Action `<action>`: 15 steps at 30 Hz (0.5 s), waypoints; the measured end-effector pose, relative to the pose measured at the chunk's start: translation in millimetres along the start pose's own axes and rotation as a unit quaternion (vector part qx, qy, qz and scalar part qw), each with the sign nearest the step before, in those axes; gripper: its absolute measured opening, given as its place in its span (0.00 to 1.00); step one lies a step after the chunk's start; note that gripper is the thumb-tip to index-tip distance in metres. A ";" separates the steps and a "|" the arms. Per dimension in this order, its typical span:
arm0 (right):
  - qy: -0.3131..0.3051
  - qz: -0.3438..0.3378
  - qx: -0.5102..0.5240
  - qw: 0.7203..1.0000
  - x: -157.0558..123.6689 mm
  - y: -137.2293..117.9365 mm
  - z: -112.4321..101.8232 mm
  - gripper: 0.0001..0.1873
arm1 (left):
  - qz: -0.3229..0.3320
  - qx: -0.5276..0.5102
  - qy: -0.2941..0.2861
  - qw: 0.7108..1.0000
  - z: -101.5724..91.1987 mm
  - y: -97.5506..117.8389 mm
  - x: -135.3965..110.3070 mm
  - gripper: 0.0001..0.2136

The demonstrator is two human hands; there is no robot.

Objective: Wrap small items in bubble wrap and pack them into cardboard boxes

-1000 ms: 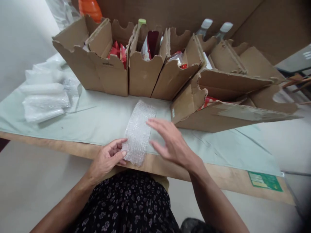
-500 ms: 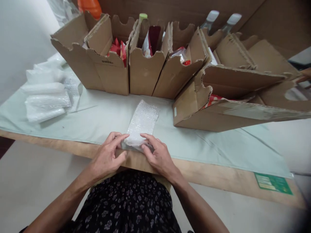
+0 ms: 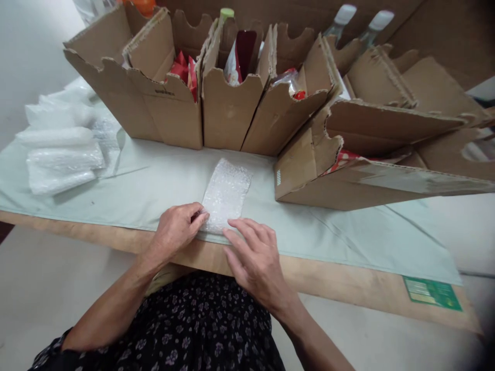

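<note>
A piece of bubble wrap [image 3: 227,188] lies flat on the pale green cloth [image 3: 162,190], close to the table's front edge. My left hand [image 3: 178,226] pinches its near left corner between thumb and fingers. At the near right corner, my right hand [image 3: 255,252] is open, with the fingers spread and the index fingertip at the wrap's edge. Whether that fingertip presses on it I cannot tell.
Cardboard boxes [image 3: 228,113] stand in a row along the back, with red packets inside some. A larger box [image 3: 371,180] stands at the right. Bubble wrap rolls [image 3: 62,154] are heaped at the left. Two white-capped bottles [image 3: 344,15] rise behind. The wooden edge [image 3: 328,275] runs along the front.
My left hand has closed its fingers on the wrap's corner. My right hand has drawn slightly back and right, its fingers spreading. The near end of the wrap now lies flatter.
</note>
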State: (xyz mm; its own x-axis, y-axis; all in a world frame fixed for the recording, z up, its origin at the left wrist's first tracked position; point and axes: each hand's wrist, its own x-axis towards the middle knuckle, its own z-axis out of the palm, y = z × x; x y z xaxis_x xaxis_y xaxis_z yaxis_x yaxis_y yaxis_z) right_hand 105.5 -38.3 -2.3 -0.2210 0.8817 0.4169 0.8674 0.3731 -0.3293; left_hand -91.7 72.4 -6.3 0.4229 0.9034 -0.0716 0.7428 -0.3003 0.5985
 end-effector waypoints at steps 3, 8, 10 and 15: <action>-0.070 -0.013 -0.038 0.997 10.6 2.4 10.7 0.18 | 0.017 0.059 0.006 0.998 3.5 3.0 5.0 0.08; -0.059 0.003 -0.016 0.998 19.2 13.9 22.3 0.14 | 0.088 0.061 0.133 0.985 -0.2 0.0 -7.3 0.12; -0.063 0.016 0.028 0.997 19.8 15.9 18.6 0.14 | 0.170 0.038 0.157 0.972 -5.6 -1.5 -20.1 0.14; -0.107 0.066 0.128 0.984 20.9 19.0 3.8 0.13 | 0.260 -0.033 0.090 0.961 -6.2 -5.0 -34.3 0.09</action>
State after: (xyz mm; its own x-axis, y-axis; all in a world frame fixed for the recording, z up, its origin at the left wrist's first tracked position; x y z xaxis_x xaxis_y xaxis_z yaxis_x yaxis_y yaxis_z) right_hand 115.6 -11.6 -3.1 -0.2269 0.9577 0.1769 0.7605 0.2877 -0.5821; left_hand -113.2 44.9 -1.8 0.6269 0.6764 0.3866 0.4186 -0.7109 0.5652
